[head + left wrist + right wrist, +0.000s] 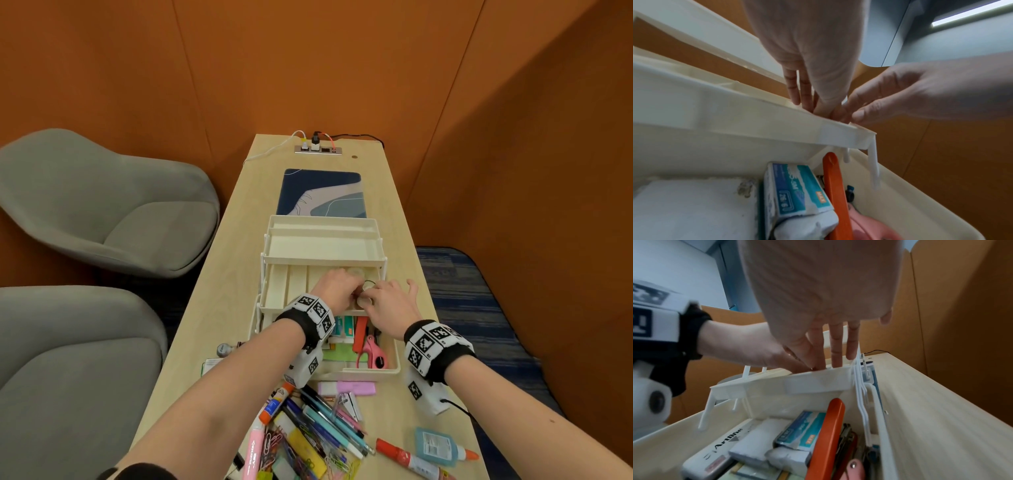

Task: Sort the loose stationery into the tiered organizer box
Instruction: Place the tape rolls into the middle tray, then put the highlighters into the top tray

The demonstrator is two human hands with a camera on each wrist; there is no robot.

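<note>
- Working together in the right-hand part of the middle tray (274, 291) of the organizer box (390, 371), both hands meet over a small roundish thing that looks clear (363, 301), perhaps a roll of tape; blur and the fingers hide what it is.
- Left hand (337, 286) reaches down into the tray with its fingers (795, 87) mostly straight; whether this grip pinches the small thing cannot be told.
- Right hand (394, 303) comes in from the right, thumb and forefinger drawn toward the same spot, the other fingers (852, 340) straight and spread over the tray rim. A firm grip on anything is not shown.
- Step in hand, as a judgement: settling a small item into one section of the middle tray, with much of the sorting yet to do.
- Bottom tray, nearer the person, already holds a staple box (795, 186), an orange-handled tool (826, 434), pink scissors (371, 353) and white packets.
- Top tray (322, 246) looks unfilled.
- Loose on the surface (394, 192) near the person: pens (329, 421), paper clips (274, 445), glue sticks (275, 404), a pink highlighter (346, 388), a stapler (351, 404), a glue bottle (436, 447).
- Next move likely calls for letting go, lifting both hands past the tray rim, and reaching back to the pile.
</note>
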